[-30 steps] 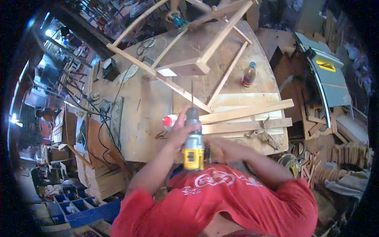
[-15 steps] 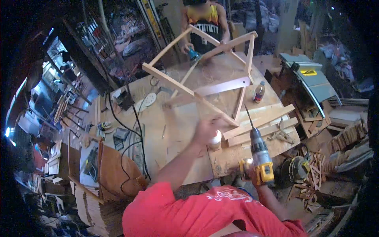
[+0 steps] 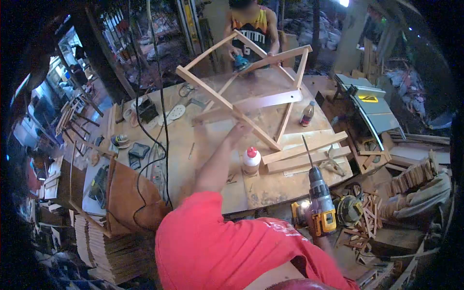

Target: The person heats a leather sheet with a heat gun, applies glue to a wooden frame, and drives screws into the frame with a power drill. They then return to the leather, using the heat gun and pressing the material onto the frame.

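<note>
A four-legged wooden frame (image 3: 209, 90) stands tilted on the workbench. My left hand (image 3: 239, 132) reaches forward and closes on its near rail; the fingertips are partly hidden. Low on the right, my right hand (image 3: 320, 239) grips a yellow and black cordless drill (image 3: 320, 203), its long bit pointing up and away from me. Between my arms stands a white glue bottle with a red cap (image 3: 251, 162). Loose wooden strips (image 3: 309, 158) lie to its right. A broad, pale board (image 3: 270, 100) forms part of the frame's middle.
Across the workbench (image 3: 212, 169), another person (image 3: 251, 34) holds the frame with one hand and a teal sander (image 3: 240, 63) with the other. A dark bottle (image 3: 307, 114) stands right of the frame. Black cables (image 3: 166, 125) hang at left. A table saw (image 3: 372, 108) is at right.
My left hand has moved forward and left, from beside the glue bottle to the frame's rail, uncovering the bottle. The drill stays in my right hand. The view has shifted slightly.
</note>
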A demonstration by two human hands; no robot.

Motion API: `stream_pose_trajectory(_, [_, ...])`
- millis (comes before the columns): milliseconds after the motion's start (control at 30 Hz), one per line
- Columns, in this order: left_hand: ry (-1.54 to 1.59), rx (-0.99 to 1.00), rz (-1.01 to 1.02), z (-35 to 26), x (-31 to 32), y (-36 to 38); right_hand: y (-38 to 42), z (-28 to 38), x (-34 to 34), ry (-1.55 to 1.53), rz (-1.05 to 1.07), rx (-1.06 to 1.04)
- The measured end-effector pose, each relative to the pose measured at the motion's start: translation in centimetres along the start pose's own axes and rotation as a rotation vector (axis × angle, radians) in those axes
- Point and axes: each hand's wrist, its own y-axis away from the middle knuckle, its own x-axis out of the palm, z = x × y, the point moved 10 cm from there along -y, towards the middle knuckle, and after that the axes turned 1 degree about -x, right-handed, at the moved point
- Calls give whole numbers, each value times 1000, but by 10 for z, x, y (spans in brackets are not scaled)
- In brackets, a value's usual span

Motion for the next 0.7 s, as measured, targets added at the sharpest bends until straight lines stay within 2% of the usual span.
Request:
stream_pose_trajectory(67, [262, 49, 43, 11, 4, -11, 5, 8, 0, -12, -26, 15])
stream_pose_trajectory(167, [433, 68, 116, 46, 13, -48, 18, 24, 7, -23, -84, 44])
stream_pose_trajectory(300, [494, 98, 145, 35, 15, -49, 35, 50, 23, -23, -171, 76])
stream_pose_trajectory(333, [487, 109, 95, 33, 11, -52, 39, 57, 27, -24, -193, 84])
stream_pose_trajectory(467, [483, 187, -14, -8, -4, -49, 50, 84, 35, 8, -274, 98])
stream_pose_trajectory(533, [489, 219, 24, -36, -7, -54, 54, 94, 37, 21, -311, 108])
stream_pose_trajectory(700, [569, 276, 23, -60, -4, -37, 66, 118, 33, 69, -374, 88])
